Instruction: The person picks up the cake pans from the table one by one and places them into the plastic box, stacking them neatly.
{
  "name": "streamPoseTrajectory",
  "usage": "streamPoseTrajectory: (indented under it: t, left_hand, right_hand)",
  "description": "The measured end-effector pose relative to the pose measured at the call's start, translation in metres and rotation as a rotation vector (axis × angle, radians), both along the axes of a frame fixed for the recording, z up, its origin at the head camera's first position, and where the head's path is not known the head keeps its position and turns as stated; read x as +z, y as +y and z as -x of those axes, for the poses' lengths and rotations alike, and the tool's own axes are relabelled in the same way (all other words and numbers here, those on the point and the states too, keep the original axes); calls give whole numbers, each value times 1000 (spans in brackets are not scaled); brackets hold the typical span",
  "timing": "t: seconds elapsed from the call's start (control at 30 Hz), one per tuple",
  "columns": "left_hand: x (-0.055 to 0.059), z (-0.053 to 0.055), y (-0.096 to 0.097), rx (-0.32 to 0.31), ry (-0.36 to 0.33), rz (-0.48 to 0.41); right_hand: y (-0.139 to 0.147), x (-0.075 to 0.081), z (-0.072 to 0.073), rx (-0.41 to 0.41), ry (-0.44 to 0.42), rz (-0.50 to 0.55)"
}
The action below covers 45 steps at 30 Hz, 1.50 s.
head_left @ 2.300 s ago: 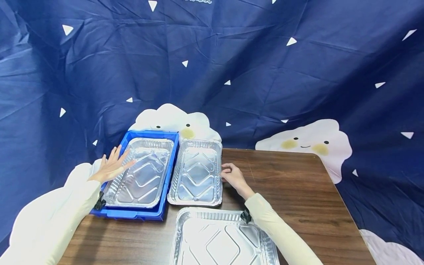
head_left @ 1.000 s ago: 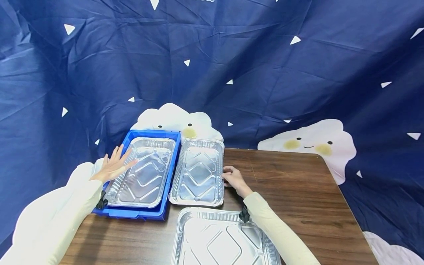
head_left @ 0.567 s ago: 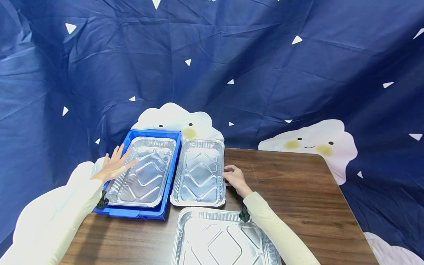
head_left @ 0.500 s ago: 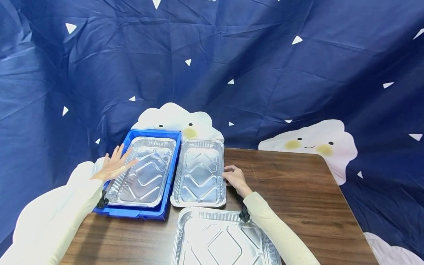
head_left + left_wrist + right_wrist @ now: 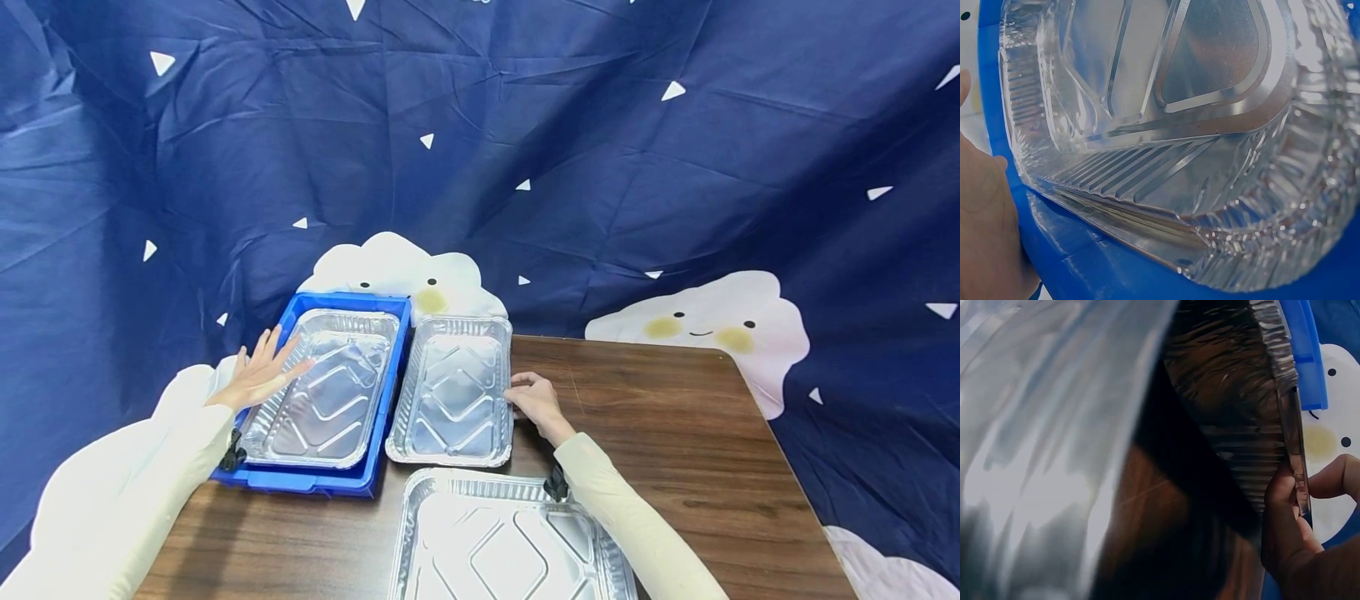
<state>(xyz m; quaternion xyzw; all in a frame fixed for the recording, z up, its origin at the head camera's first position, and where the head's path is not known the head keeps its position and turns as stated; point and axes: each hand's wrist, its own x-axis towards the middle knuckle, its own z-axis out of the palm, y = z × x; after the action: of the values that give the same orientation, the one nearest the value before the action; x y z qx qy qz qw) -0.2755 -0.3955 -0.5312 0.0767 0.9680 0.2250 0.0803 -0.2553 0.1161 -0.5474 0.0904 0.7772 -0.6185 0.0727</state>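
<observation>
My left hand (image 5: pixel 258 372), fingers straight and spread, is over the left side of a rectangular foil tray (image 5: pixel 330 400) that sits inside a blue plastic bin (image 5: pixel 281 482). In the left wrist view that hand (image 5: pixel 988 219) shows at the bin's edge; whether it touches is unclear. A second foil tray (image 5: pixel 453 408) stands right beside the bin. Its right rim is pinched by my right hand (image 5: pixel 536 406), and the right wrist view shows thumb and fingers of the hand (image 5: pixel 1297 544) on either side of the tray's rim (image 5: pixel 1297 444).
Nearer to me lies a larger foil tray (image 5: pixel 506 550), partly under my right forearm and cut off by the frame's bottom. Everything stands on a brown wooden table (image 5: pixel 660 433). A blue cloth (image 5: pixel 480 150) with white clouds hangs behind it.
The middle foil tray has shifted slightly right along with my right hand. My left hand keeps its place over the bin's tray. The head view has moved a little.
</observation>
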Motion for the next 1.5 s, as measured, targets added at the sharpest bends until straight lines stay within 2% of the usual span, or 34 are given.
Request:
streamPoseTrajectory:
  t: [0.37,0.73,1.03,1.23,1.33,1.5]
  left_hand:
    - [4,-2,2,-5,-18,-4]
    - [1,-2,1,-1,7,-24]
    - [2,-2,0,1,0,-18]
    - [0,-1,-2,5,-1,-36]
    - [0,-1,-2,5,-4,-38]
    - [0,1,-2,9,-8,-26]
  right_hand:
    - [15,27,-1,26,-19,58]
    - [13,58,-6,67,13,55]
    - [0,85,-9,148,41,110]
    - [-16,103,-9,170,43,39]
    - [-24,107,-8,174,50,31]
    - [-37,114,-6,196,63,74]
